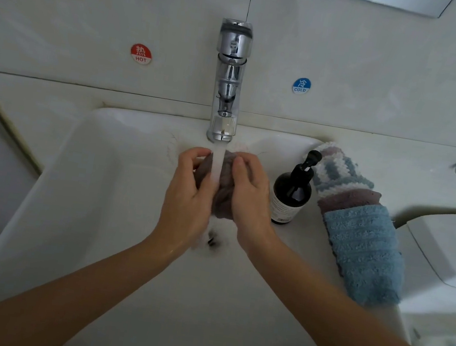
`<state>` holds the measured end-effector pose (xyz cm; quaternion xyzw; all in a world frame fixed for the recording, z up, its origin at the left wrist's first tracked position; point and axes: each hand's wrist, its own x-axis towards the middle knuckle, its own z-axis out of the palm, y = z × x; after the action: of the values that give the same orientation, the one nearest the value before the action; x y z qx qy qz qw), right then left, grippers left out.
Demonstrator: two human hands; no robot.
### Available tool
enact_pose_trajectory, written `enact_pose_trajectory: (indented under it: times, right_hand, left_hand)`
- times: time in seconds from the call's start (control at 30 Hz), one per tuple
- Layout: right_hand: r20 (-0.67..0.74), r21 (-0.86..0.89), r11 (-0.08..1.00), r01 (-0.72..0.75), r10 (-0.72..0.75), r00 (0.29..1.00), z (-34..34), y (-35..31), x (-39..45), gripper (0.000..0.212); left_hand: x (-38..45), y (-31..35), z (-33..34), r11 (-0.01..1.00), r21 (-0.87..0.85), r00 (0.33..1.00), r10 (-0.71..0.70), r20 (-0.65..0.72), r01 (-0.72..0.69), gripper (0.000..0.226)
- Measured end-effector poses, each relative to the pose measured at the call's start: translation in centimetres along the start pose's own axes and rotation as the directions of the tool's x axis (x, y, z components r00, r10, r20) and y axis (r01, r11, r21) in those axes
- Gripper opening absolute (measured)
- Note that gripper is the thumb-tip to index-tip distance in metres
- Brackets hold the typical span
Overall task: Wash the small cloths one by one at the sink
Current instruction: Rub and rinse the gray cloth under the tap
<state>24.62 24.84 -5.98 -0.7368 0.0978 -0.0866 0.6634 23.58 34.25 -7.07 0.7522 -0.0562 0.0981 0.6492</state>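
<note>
Under the tap, both the left hand and right hand squeezed the brown cloth; water might have splashed onto the dry cloths.

Both forearms are bare, sleeveless to the frame edge; left grip and right grip ringless.

White sink rim with dark pump bottle, stacked cloths.

At twelve o'clock you have a glossy chrome metal tap; the white sink basin looks smooth, the blue terry cloth at three o'clock nubbly.
</note>
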Motion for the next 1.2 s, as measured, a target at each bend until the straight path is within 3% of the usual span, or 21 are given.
enact_pose_trajectory:
  times: [0.13, 0.27, 0.37, 0.47, 0.63, 0.7, 0.83, 0.93, 1.2]
  right_hand:
    - [-0.026, 0.03, 0.998, -0.057, 0.057, 0.998, -0.1, -0.5, -0.1, 0.029]
    - [-0.023, -0.009, 1.0, -0.006, 0.006, 1.0, -0.2, -0.6, -0.1, 0.063]
    - [0.027, -0.054, 0.998, 0.035, -0.034, 0.999, -0.3, -0.6, -0.1, 0.041]
    - [0.035, -0.027, 1.0, -0.002, 0.003, 0.999, -0.4, -0.4, -0.1, 0.035]
    - [0.045, -0.023, 1.0, -0.011, 0.012, 0.999, -0.4, -0.6, -0.5, 0.023]
    - [0.068, -0.024, 1.0, 0.0, 0.002, 0.998, -0.1, -0.7, -0.9, 0.023]
    - [0.108, -0.126, 0.992, 0.003, 0.011, 0.994, 0.6, -0.5, -1.5, 0.039]
    - [0.1, -0.15, 0.988, -0.025, 0.04, 0.994, 0.6, -0.6, -1.3, 0.05]
    - [0.086, -0.088, 0.995, -0.049, 0.057, 0.995, 0.5, -0.6, -1.5, 0.03]
  left_hand:
    - [0.3, -0.1, -0.1, 0.999, 0.005, 0.999, -0.044, -0.027, 0.045, 0.017]
    - [0.9, -0.2, -0.4, 0.993, -0.03, 0.989, -0.119, -0.088, 0.117, 0.033]
    - [0.9, -0.2, -0.5, 0.99, -0.031, 0.984, -0.14, -0.108, 0.138, 0.031]
    - [0.3, 0.0, -0.3, 0.992, -0.035, 0.988, -0.122, -0.092, 0.119, 0.016]
    - [-1.0, -0.2, 0.4, 0.999, 0.053, 1.0, 0.003, 0.01, -0.003, 0.03]
    - [-1.1, -0.3, 0.5, 0.997, 0.083, 1.0, -0.005, -0.011, 0.006, 0.038]
    - [-0.9, -0.1, 0.1, 0.989, 0.13, 0.995, -0.059, -0.075, 0.069, 0.023]
    - [-0.6, -0.3, -0.2, 0.986, 0.157, 0.994, -0.05, -0.093, 0.065, 0.032]
    - [0.4, -0.1, -0.2, 0.982, 0.168, 0.991, -0.063, -0.119, 0.082, 0.042]
